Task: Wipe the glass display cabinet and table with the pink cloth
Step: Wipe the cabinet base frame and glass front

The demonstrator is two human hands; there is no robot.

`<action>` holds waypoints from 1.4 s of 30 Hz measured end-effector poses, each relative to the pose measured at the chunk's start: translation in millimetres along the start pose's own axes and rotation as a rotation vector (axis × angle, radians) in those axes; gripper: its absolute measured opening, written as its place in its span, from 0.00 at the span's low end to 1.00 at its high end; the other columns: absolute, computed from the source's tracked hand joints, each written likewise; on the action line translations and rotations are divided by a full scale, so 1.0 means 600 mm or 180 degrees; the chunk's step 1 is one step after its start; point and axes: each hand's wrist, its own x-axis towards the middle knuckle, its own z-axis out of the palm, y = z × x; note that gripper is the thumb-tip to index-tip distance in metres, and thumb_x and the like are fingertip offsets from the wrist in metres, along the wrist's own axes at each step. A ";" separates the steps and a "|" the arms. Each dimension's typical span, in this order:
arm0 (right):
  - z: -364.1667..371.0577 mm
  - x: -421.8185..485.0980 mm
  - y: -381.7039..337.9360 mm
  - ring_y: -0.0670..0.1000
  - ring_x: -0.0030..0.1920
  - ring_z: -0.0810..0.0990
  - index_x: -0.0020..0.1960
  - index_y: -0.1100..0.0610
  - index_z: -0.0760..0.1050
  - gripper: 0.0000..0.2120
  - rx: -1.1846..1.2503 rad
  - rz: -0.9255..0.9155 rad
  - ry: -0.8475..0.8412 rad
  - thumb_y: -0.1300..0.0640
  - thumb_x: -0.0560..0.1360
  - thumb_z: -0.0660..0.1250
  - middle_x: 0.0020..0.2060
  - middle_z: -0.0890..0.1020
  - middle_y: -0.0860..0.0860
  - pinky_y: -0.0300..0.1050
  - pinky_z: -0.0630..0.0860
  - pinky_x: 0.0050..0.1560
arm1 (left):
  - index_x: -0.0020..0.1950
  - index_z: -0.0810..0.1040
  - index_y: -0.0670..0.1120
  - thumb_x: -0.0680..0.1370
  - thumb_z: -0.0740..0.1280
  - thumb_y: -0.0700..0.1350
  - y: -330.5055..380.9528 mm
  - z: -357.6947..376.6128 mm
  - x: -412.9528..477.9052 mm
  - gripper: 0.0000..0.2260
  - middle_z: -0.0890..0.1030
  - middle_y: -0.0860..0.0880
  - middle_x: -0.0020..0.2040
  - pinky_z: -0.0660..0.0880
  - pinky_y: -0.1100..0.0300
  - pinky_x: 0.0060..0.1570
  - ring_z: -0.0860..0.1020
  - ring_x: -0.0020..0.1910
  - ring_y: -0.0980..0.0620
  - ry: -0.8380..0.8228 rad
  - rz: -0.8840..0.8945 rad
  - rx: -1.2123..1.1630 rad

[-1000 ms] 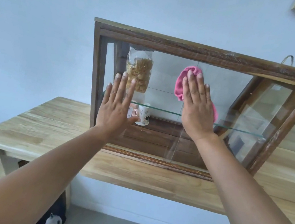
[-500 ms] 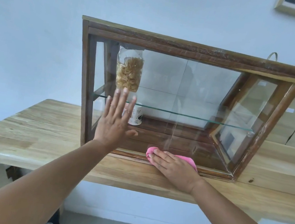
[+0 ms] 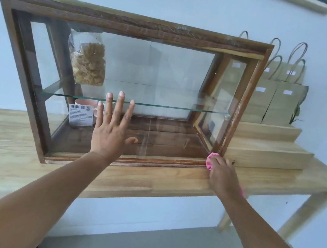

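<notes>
A wood-framed glass display cabinet [image 3: 134,25] stands on a light wooden table [image 3: 7,152]. My left hand [image 3: 111,131] lies flat with spread fingers against the lower front glass. My right hand [image 3: 221,175] presses the pink cloth [image 3: 209,162] against the cabinet's bottom right corner, where the frame meets the tabletop. Most of the cloth is hidden under that hand; a pink bit also shows by the wrist. Inside the cabinet a bag of snacks [image 3: 88,60] stands on the glass shelf, with a pink mug [image 3: 86,105] and a label card below it.
Several brown paper bags [image 3: 277,98] sit on a stepped wooden stand [image 3: 266,146] just right of the cabinet. A picture frame [image 3: 301,1] hangs on the wall above. The table's front edge runs just below my hands; grey floor lies beneath.
My right hand with the cloth came down from the upper glass to the bottom frame, then slid right along it to the cabinet's right corner. My left hand stayed flat on the glass.
</notes>
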 end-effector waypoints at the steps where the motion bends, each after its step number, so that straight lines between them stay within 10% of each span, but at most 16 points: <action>1: 0.006 0.002 -0.013 0.57 0.52 0.78 0.52 0.56 0.80 0.16 0.0095 0.0231 0.0040 0.71 0.70 0.67 0.57 0.82 0.52 0.50 0.73 0.56 | 0.84 0.39 0.49 0.70 0.77 0.63 0.000 0.001 0.001 0.59 0.40 0.42 0.84 0.35 0.42 0.80 0.35 0.82 0.37 0.0020 -0.0019 -0.0033; 12: 0.024 -0.011 -0.165 0.52 0.45 0.76 0.54 0.47 0.81 0.13 0.0585 -0.0557 0.0181 0.58 0.70 0.74 0.52 0.84 0.42 0.49 0.73 0.44 | 0.85 0.43 0.51 0.70 0.78 0.61 -0.022 0.001 -0.007 0.56 0.39 0.44 0.84 0.38 0.43 0.81 0.35 0.82 0.41 0.0102 0.0178 -0.0039; 20: 0.017 -0.006 -0.061 0.55 0.54 0.78 0.55 0.58 0.78 0.13 0.0606 0.0897 0.0037 0.67 0.72 0.68 0.54 0.77 0.51 0.41 0.74 0.54 | 0.85 0.51 0.50 0.68 0.82 0.55 -0.053 0.006 -0.050 0.55 0.39 0.43 0.84 0.47 0.37 0.80 0.38 0.83 0.43 0.0110 0.0145 0.0009; 42: 0.030 -0.012 -0.331 0.56 0.49 0.79 0.58 0.56 0.77 0.16 0.0964 0.1262 -0.0295 0.68 0.74 0.62 0.61 0.72 0.53 0.48 0.77 0.53 | 0.83 0.56 0.52 0.66 0.84 0.51 -0.198 -0.015 -0.103 0.53 0.55 0.35 0.83 0.46 0.36 0.79 0.52 0.82 0.34 0.0096 -0.0054 -0.0405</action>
